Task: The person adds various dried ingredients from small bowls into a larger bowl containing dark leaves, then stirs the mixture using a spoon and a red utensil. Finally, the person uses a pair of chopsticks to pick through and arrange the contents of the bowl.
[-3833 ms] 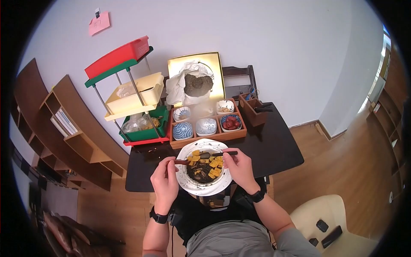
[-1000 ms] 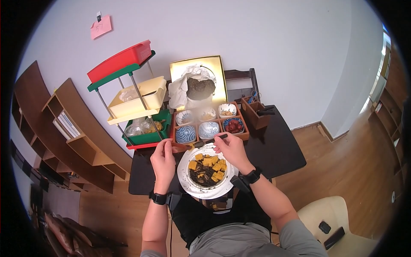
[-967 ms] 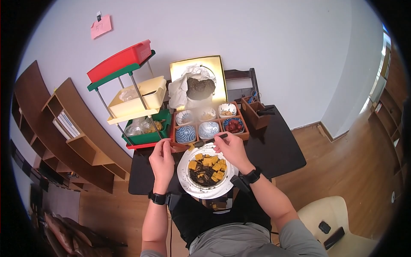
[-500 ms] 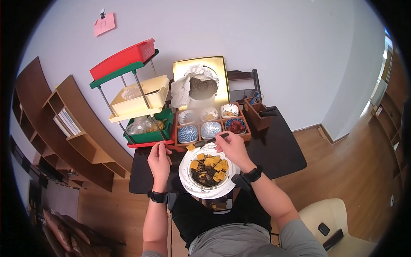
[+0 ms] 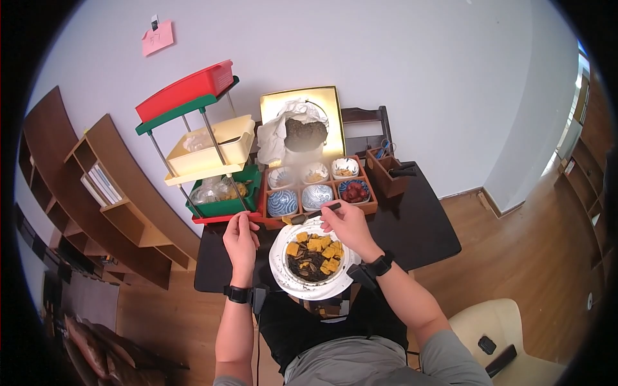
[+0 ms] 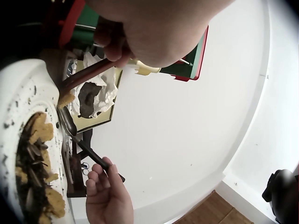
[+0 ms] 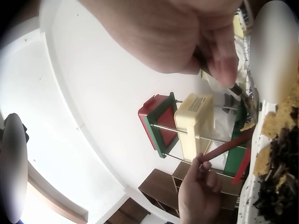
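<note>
Step in hand, as judged: handling of one yellow chunk (image 6: pixel 67 99) with two tools at the far rim of the white dish (image 5: pixel 277 264); the chunk sits where the tool tips come together, though whether it is pinched between them or borne by one cannot be told. Left hand (image 5: pixel 241 239): fingers curled, grasping a reddish-brown stick (image 6: pixel 86 76), its tip directed inward at the chunk. Right hand (image 5: pixel 347 224): thumb and fingers pinching the black handle of a small spoon (image 5: pixel 314 214), its metal head turned toward the stick. Next move, as judged: calls for both tips to act together, stick steadying the chunk against the spoon, lest it slip. Position of the chunk: between the hands, nearer the left fingertips than the right, before the compartmented wooden tray (image 5: pixel 369 209), apart from the other yellow pieces (image 5: pixel 315 244). Those pieces lie in the dish upon dark shredded matter (image 5: pixel 309 265), nearer the body than the tools; dark flecks mark the rim. Adjacent, in the tray: small patterned bowls, one of blue swirls (image 5: pixel 282 203), one containing dark red fruits (image 5: pixel 354 191).
</note>
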### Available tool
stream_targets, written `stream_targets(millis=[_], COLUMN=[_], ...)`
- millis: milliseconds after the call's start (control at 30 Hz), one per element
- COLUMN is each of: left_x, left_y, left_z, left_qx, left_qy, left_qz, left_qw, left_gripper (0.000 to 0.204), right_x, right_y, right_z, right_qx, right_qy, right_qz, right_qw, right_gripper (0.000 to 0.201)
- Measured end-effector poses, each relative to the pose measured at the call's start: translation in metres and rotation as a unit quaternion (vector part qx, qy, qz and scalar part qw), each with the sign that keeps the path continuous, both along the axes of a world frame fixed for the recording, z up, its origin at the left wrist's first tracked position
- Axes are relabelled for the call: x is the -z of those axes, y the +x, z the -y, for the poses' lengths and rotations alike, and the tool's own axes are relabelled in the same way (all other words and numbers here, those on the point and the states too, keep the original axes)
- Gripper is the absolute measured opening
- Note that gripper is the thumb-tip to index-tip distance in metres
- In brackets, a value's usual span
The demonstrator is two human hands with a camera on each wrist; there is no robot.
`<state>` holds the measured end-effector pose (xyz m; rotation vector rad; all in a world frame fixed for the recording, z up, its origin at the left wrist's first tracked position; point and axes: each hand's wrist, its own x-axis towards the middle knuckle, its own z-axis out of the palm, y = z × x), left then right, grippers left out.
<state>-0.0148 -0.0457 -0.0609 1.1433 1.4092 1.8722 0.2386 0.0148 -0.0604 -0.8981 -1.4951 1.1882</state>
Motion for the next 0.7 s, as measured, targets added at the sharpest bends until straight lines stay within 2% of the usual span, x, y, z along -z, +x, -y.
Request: stream_targets(millis=[533, 700], left_x=[-0.012, -0.018], left_y=[-0.004, -0.008], left_z=[-0.016, -0.032], left_qx=[-0.009, -0.026], left_qy=[0.007, 0.021], left_qz=[-0.026, 0.0], left_qw=[1.0, 0.999], left_gripper=[0.029, 0.03], right_x=[-0.004, -0.008], right_y=[-0.013, -0.02], right_z=[-0.019, -0.027], right_qx=[0.001, 0.011], right_qy=[0.024, 0.043], right_qz=[-0.027, -0.021], right_qw=[0.999, 0.999], right_gripper=[0.027, 0.026])
